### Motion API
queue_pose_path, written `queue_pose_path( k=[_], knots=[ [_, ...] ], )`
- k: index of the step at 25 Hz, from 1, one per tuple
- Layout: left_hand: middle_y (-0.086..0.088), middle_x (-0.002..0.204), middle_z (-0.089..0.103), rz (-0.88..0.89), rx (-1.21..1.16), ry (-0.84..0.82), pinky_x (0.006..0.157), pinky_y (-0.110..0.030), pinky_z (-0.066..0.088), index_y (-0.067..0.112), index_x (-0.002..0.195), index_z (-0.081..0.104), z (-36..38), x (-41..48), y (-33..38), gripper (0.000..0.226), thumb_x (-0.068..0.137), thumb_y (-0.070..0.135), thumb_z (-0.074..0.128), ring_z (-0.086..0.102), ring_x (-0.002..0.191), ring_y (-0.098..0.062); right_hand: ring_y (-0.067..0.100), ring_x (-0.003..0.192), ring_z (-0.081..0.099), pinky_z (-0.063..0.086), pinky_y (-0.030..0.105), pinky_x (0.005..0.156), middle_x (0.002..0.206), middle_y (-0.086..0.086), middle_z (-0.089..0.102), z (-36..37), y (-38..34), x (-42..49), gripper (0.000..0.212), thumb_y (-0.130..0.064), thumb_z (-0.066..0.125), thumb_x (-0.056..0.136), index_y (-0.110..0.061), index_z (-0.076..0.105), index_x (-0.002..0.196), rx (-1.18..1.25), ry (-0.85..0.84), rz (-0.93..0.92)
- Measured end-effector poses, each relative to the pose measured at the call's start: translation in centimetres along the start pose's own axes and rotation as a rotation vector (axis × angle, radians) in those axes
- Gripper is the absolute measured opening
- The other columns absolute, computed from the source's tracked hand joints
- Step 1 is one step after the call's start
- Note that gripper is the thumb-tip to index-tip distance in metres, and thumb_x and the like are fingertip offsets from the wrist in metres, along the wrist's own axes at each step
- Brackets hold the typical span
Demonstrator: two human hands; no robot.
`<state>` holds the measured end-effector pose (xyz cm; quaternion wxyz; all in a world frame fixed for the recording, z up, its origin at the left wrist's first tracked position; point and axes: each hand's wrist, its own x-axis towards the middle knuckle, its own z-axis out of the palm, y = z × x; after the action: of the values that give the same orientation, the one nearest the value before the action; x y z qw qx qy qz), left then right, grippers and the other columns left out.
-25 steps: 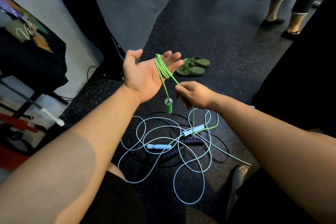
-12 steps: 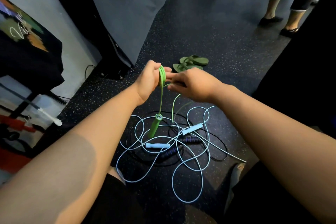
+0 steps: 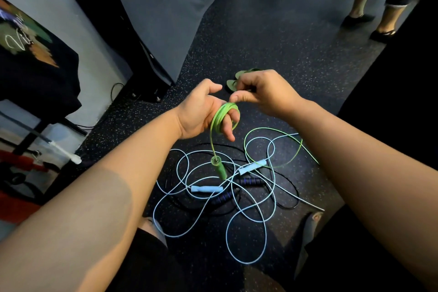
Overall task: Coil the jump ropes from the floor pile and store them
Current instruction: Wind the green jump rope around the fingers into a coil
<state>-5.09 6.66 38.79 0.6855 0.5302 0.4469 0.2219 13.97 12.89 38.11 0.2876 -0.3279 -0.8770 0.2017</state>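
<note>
The green jump rope [image 3: 221, 116] is looped several times around the fingers of my left hand [image 3: 203, 111]. One green handle [image 3: 219, 168] hangs below that hand on a short length of cord. My right hand [image 3: 263, 90] pinches the green cord at the top of the coil, right beside the left fingers. The loose green tail [image 3: 279, 147] arcs over the floor to the right. Beneath lies a tangled pile: a light blue rope [image 3: 246, 227] with two pale blue handles [image 3: 206, 189] and a black rope with dark blue-ringed handles [image 3: 251, 182].
Dark speckled rubber floor [image 3: 260, 38]. Green sandals [image 3: 233, 80] lie just beyond my hands. Another person's legs [image 3: 372, 5] stand at the far right. A black equipment post [image 3: 123, 31] and a grey pad rise at the left; a cloth-covered stand [image 3: 35, 71] is further left.
My left hand turned from open palm-up to curled with the coil around its fingers. The right hand rose from below to pinch the coil's top. The hanging handle dropped lower.
</note>
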Motion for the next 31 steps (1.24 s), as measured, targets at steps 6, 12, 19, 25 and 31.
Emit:
queue_pose_path(
  k=[6,12,19,25,31],
  knots=[
    [-0.01,0.054,0.061,0.118,-0.259,0.062,0.082,-0.04,0.044,0.002,0.083,0.055,0.2,-0.5,0.9,0.064,0.086,0.052,0.015,0.066,0.064,-0.034,0.006,0.053,0.036,0.031,0.027,0.053,0.061,-0.001,0.042,2.3,1.6,-1.1,0.042,-0.038,0.051,0.101,-0.004,0.052,0.076,0.153,0.003,0.257],
    [-0.019,0.085,0.073,0.289,-0.609,0.089,0.09,-0.035,0.054,-0.003,0.101,0.06,-0.6,-0.4,0.8,0.066,0.077,0.051,0.032,0.07,0.09,-0.038,0.017,0.048,0.052,0.047,0.035,0.05,0.058,0.006,0.052,4.5,2.0,-2.0,0.042,-0.042,0.047,0.102,-0.004,0.058,0.084,0.321,-0.105,0.402],
    [-0.032,0.138,0.056,0.412,-0.686,0.196,0.12,-0.045,0.03,-0.012,0.141,0.036,-1.7,0.2,0.6,0.084,0.08,0.046,0.034,0.052,0.133,-0.041,0.009,0.049,0.053,0.042,0.026,0.056,0.059,-0.003,0.06,4.7,1.7,-2.3,0.032,-0.038,0.048,0.102,-0.017,0.066,0.085,0.077,-0.353,0.374],
    [-0.021,0.132,0.063,0.318,-0.411,0.438,0.117,-0.037,0.031,-0.006,0.139,0.04,-1.5,1.6,-0.3,0.078,0.08,0.046,0.032,0.051,0.135,-0.032,0.005,0.059,0.051,0.031,0.026,0.06,0.063,-0.012,0.054,3.1,-0.8,-1.1,0.033,-0.035,0.046,0.103,-0.016,0.07,0.091,-0.154,-0.418,0.201],
    [-0.021,0.105,0.07,0.14,-0.149,0.357,0.093,-0.034,0.044,-0.01,0.128,0.05,-0.9,2.3,-1.4,0.082,0.079,0.051,0.027,0.067,0.094,-0.018,0.024,0.074,0.064,0.046,0.036,0.069,0.081,0.003,0.07,2.7,-2.3,-0.7,0.028,-0.034,0.05,0.101,-0.013,0.067,0.097,-0.151,-0.339,-0.021]
  ],
)
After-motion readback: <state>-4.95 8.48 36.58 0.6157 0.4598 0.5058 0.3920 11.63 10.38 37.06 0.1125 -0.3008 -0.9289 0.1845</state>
